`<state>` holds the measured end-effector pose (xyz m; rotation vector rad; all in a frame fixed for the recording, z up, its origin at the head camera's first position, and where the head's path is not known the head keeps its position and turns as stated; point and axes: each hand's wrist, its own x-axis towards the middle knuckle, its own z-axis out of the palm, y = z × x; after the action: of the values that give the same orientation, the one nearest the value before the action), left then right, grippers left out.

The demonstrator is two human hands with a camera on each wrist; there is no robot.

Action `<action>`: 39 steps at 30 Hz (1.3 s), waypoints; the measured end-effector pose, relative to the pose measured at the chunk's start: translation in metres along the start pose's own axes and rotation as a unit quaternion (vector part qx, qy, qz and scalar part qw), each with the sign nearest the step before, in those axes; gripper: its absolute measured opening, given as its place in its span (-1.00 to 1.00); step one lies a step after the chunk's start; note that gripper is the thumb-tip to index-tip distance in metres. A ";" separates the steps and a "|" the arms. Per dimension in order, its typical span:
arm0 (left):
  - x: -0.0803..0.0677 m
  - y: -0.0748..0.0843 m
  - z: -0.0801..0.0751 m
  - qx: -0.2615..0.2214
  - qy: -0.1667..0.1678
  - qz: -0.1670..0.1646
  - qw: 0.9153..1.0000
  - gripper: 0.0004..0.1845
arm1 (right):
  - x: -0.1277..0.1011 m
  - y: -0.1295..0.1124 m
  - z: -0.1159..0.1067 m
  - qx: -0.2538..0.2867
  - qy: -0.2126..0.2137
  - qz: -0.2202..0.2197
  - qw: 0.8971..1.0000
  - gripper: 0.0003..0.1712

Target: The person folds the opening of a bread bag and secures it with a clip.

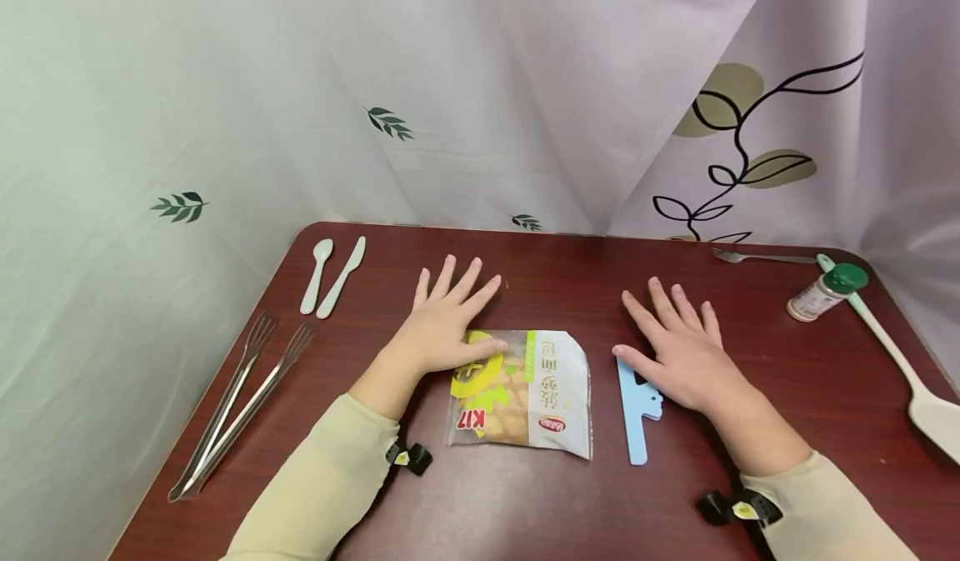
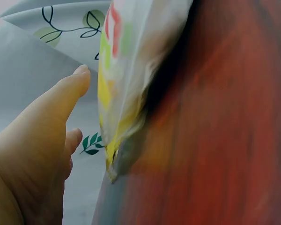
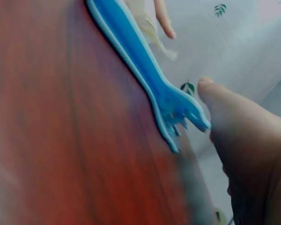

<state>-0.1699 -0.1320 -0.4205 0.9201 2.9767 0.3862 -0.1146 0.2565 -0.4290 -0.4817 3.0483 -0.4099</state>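
Note:
A clear and white snack bag [image 1: 558, 394] with yellow and green print lies at the middle of the table. My left hand [image 1: 442, 328] is spread flat beside its upper left corner, the thumb over the bag's top edge in the head view. In the left wrist view the bag [image 2: 126, 70] stands beside that thumb. To the bag's right is a light blue plastic tool [image 1: 633, 428] with a straight handle and a jagged side piece. My right hand [image 1: 686, 353] has its fingers spread, thumb at the tool's upper end. The right wrist view shows the blue tool [image 3: 136, 51] close by the thumb.
Metal tongs [image 1: 232, 411] lie at the left edge, below a pale spoon [image 1: 317, 276] and knife [image 1: 343, 277]. At the right are a fork [image 1: 765, 257], a green-capped shaker bottle [image 1: 817, 296] and a long pale spatula [image 1: 892, 340]. A patterned curtain [image 1: 487, 86] hangs behind the table.

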 end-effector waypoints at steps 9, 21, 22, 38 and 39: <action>0.002 0.010 0.011 -0.026 -0.014 0.031 0.999 0.00 | 0.002 -0.015 0.006 0.008 0.065 -0.040 0.997 -0.11; 0.003 0.025 0.020 -0.071 -0.056 0.058 0.994 -0.12 | -0.005 -0.043 0.017 0.024 0.146 -0.125 0.981 -0.53; 0.003 0.026 0.021 -0.075 -0.056 0.063 0.994 -0.14 | -0.005 -0.045 0.018 0.031 0.147 -0.127 0.981 -0.54; 0.007 0.032 0.028 -0.118 -0.004 0.120 0.986 -0.33 | -0.006 -0.063 0.034 0.079 0.155 -0.115 0.978 -0.68; 0.007 0.032 0.028 -0.121 -0.004 0.118 0.986 -0.36 | -0.005 -0.063 0.034 0.079 0.158 -0.117 0.977 -0.70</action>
<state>-0.1561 -0.0959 -0.4397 1.2395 2.7350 0.7274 -0.0882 0.1916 -0.4449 -0.8450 3.2263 -0.8062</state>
